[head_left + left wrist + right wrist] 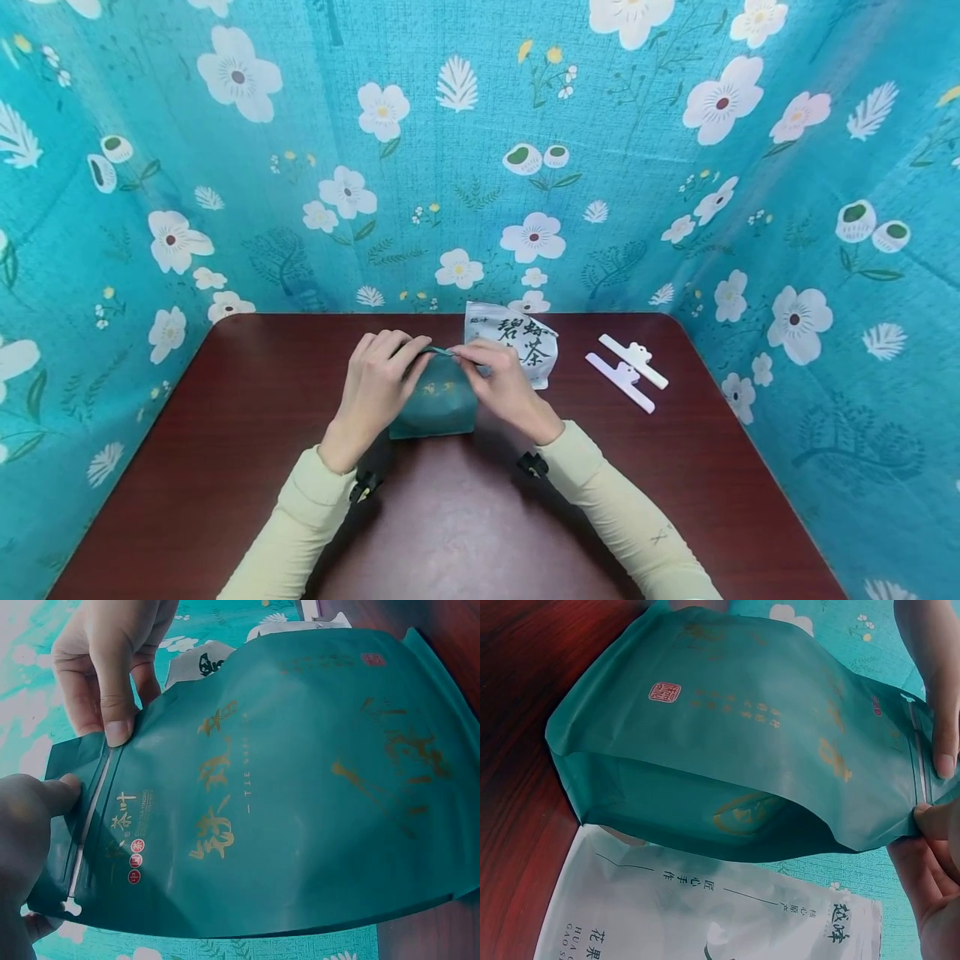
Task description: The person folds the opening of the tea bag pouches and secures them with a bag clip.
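A green tea bag [435, 410] with gold lettering stands on the table between my hands. At its top edge, my left hand [377, 377] pinches the left side, with the thumb [64, 793] on the front near the seal strip. My right hand [504, 379] pinches the other end of the same edge, its thumb [934, 821] close to the strip. Along the strip the top looks pressed flat in the left wrist view. Behind my right hand stands a white tea bag [542, 333] with black lettering, partly hidden by that hand.
Two long bag clips lie at the right of the dark red table [247, 433]: a white clip [634, 360] and, nearer, a pale purple clip [619, 382]. Flowered turquoise cloth [420, 192] hangs behind the table and on both sides.
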`<state>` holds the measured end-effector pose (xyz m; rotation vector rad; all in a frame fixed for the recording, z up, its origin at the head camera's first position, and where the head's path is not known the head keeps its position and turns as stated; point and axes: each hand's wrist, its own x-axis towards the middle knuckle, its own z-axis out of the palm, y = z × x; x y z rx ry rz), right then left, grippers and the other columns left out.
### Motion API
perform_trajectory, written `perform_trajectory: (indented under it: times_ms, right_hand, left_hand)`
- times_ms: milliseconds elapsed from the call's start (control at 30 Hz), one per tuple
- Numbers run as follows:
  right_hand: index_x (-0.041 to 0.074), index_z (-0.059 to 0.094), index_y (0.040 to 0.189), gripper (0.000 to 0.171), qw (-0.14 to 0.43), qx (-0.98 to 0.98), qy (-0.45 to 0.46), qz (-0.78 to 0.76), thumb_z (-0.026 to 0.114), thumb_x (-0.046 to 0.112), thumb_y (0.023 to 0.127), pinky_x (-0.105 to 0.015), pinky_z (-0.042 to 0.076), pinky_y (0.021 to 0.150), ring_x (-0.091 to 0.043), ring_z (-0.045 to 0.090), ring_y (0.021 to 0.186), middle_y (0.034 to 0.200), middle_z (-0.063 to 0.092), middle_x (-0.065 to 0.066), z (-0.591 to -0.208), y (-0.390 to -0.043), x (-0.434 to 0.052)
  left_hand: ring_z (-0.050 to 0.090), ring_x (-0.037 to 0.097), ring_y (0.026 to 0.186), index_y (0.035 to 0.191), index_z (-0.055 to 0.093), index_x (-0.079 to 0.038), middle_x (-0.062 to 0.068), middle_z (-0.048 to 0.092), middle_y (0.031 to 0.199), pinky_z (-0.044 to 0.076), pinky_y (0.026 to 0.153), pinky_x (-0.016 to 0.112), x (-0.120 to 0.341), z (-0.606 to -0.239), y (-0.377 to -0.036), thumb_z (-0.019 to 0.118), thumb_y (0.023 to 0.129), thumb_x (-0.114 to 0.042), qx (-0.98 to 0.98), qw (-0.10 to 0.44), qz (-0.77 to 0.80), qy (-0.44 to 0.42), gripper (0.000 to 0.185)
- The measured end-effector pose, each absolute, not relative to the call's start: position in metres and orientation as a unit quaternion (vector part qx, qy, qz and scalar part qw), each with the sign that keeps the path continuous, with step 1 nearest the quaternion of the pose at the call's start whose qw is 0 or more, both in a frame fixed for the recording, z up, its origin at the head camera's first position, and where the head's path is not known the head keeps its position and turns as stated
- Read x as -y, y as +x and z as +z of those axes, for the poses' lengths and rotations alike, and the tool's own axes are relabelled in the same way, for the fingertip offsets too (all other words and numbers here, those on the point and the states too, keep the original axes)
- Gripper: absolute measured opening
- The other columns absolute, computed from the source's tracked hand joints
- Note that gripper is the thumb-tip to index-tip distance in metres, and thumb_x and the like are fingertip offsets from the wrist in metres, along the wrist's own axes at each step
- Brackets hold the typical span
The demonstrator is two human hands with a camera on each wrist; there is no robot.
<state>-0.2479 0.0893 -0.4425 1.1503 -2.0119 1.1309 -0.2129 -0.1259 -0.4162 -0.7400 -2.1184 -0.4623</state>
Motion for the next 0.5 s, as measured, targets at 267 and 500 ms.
perform_trajectory:
  times_ms: [267, 500]
  right_hand:
    - [-0.001, 0.076, 0.113, 0.026, 0.282, 0.757, 0.430, 0.402, 0.070, -0.010, 0.089, -0.024, 0.053, 0.065, -0.017, 0.069, 0.078, 0.098, 0.075, -0.012, -0.440, -0.242, -0.091]
    - [-0.003, 0.074, 0.117, 0.031, 0.313, 0.773, 0.442, 0.331, 0.074, -0.009, 0.086, -0.024, 0.058, 0.074, -0.021, 0.072, 0.086, 0.099, 0.075, -0.012, -0.439, -0.231, -0.089]
  left_hand:
    - [0.062, 0.024, 0.078, 0.110, 0.076, -0.003, 0.010, 0.068, 0.089, 0.054, 0.067, 0.038, 0.126, -0.416, -0.209, 0.082, 0.085, -0.008, 0.838, 0.404, -0.228, -0.287, 0.026]
    - [0.063, 0.024, 0.078, 0.111, 0.076, -0.002, 0.011, 0.070, 0.089, 0.056, 0.068, 0.038, 0.122, -0.416, -0.206, 0.082, 0.085, -0.008, 0.844, 0.408, -0.228, -0.263, 0.027]
